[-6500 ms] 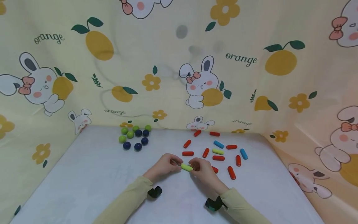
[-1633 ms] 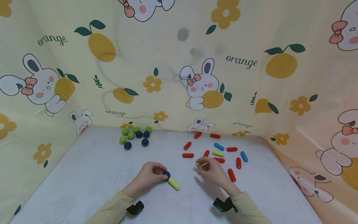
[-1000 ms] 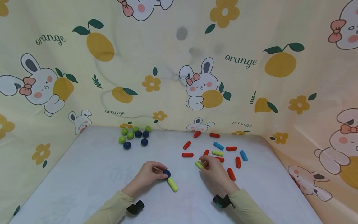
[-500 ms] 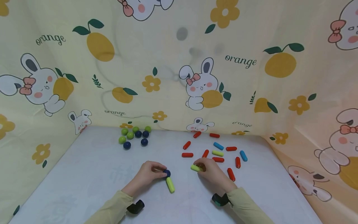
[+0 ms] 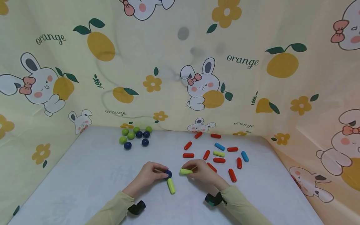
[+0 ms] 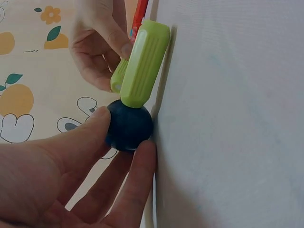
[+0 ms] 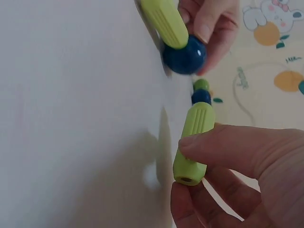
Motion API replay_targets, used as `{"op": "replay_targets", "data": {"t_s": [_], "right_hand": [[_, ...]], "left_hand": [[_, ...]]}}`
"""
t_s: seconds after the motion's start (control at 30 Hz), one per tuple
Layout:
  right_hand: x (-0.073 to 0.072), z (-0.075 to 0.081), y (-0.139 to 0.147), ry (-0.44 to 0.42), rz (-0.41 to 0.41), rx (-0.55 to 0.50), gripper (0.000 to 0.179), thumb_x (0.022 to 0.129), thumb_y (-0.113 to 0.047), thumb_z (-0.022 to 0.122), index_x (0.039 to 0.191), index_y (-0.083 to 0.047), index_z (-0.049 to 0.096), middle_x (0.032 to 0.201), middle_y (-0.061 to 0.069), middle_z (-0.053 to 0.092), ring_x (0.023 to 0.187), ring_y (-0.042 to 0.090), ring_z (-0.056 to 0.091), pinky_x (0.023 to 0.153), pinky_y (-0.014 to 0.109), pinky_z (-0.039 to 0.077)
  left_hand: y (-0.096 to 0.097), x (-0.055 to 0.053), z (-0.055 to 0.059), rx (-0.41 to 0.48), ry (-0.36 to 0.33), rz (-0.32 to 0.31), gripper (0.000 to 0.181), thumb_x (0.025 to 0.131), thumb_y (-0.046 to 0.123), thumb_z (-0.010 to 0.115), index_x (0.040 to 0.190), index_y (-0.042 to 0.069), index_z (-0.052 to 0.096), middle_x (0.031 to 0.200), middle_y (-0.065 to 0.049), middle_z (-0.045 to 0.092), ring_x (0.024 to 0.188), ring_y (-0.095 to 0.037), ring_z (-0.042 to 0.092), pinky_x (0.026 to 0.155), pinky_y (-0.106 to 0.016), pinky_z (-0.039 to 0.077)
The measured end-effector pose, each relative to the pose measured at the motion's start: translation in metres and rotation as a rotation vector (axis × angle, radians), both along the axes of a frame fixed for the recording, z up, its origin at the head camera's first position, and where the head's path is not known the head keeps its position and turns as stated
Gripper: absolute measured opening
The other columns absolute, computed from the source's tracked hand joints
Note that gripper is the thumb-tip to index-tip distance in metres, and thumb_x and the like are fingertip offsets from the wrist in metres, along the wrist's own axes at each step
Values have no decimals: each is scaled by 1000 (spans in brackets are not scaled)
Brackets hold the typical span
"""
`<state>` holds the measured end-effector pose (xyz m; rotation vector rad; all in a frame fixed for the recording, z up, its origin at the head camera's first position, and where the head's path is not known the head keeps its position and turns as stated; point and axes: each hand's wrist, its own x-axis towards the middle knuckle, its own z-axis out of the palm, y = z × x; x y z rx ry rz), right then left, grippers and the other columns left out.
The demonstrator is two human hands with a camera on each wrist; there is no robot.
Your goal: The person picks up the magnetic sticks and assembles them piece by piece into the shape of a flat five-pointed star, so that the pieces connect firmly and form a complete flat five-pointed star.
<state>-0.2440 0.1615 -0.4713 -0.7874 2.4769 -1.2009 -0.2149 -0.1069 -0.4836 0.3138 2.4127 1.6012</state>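
My left hand (image 5: 150,175) pinches a dark blue ball (image 6: 128,126) between thumb and fingers. A yellow-green ribbed rod (image 5: 171,186) is joined to this ball and points toward the near side of the table. To the right of it, my right hand (image 5: 200,171) pinches a second yellow-green rod (image 7: 194,142) between thumb and fingers. That rod's free end points left at the ball, with a small gap between them in the head view. A hole shows in the rod's near end in the right wrist view.
Green balls (image 5: 122,140) and dark blue balls (image 5: 127,146) cluster at the back left of the white table (image 5: 84,187). Several red rods (image 5: 188,155), blue rods (image 5: 245,156) and one yellow-green rod (image 5: 218,153) lie back right. A printed cloth (image 5: 168,100) hangs behind.
Since the oldest frame, my left hand has taken a dark blue ball, now joined to a rod. My right hand has picked up another yellow-green rod, turned it and brought it left toward the ball.
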Motion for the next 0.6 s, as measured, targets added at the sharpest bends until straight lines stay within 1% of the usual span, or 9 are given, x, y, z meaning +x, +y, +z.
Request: {"op": "replay_targets", "data": {"t_s": [0.07,0.2,0.33,0.6], "right_hand": [[-1,-2,-6,2,18,-2,31,85,-4,70,114,-15,68,106,-8,65,95,14,58,84,27,50],[-1,-6,-15,-8,29,8,31,86,-5,71,114,-19,68,104,-10,64,94,12,58,84,26,50],[-1,-8,-20,-17,42,2,31,86,-5,71,113,-18,68,104,-10,65,94,13,58,85,26,50],[-3,-9,-26,-48,40,10,31,85,-5,72,113,-18,69,103,-9,65,94,13,58,85,27,50]], "left_hand": [[0,0,1,-6,4,-3,28,81,15,77,107,7,72,102,-3,70,91,-16,63,81,-34,52],[0,1,2,-12,11,-8,29,81,16,77,107,6,72,100,-2,70,90,-16,64,82,-36,52],[0,0,1,-19,9,-8,28,81,17,78,106,6,73,99,-1,70,90,-15,63,84,-38,50],[0,0,1,-27,19,-4,26,81,19,77,105,9,73,98,0,70,90,-15,62,84,-39,49]]}}
